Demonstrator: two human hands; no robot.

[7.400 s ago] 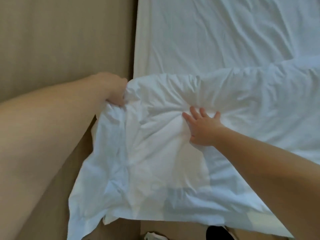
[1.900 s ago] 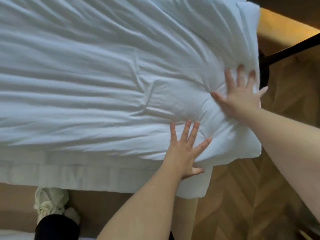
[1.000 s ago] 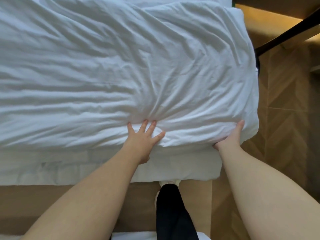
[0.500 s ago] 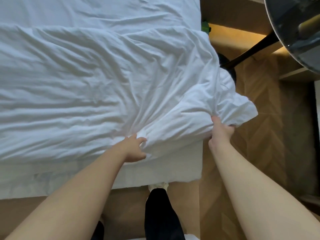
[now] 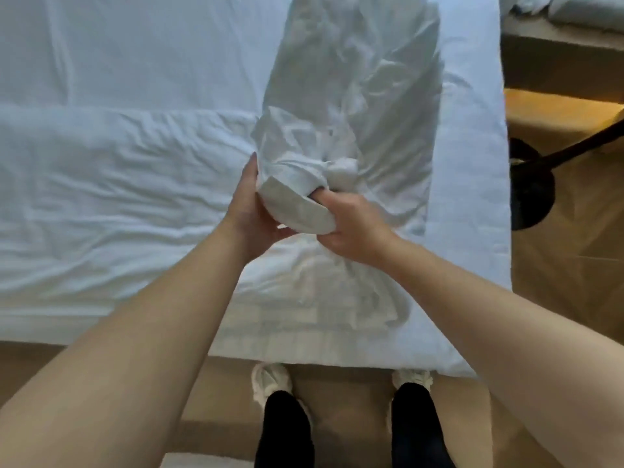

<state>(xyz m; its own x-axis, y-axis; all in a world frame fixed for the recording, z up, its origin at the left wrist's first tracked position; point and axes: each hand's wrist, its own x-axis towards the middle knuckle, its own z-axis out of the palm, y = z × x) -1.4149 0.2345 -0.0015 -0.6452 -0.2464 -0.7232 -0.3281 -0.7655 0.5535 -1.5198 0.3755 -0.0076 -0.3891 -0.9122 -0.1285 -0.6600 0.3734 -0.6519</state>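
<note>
A white duvet (image 5: 118,204) lies across the bed (image 5: 472,197), and its right end is lifted and bunched above the mattress. My left hand (image 5: 251,211) grips the gathered corner of the duvet from the left side. My right hand (image 5: 351,224) grips the same bunch from the right, with its fingers curled into the cloth. The raised part of the duvet (image 5: 354,79) stretches away from my hands toward the far side of the bed. Both hands sit close together over the near right part of the bed.
The bed's near edge (image 5: 304,349) runs in front of my feet (image 5: 280,393). A dark round table base (image 5: 530,184) with a slanted black leg stands on the wooden floor to the right. A second bed's bedding (image 5: 574,8) shows at the top right.
My hands were apart on the duvet's near edge and right corner. Now they have come together, lifting and bunching the right end over the bed. The view has shifted so more of the bed's right side shows.
</note>
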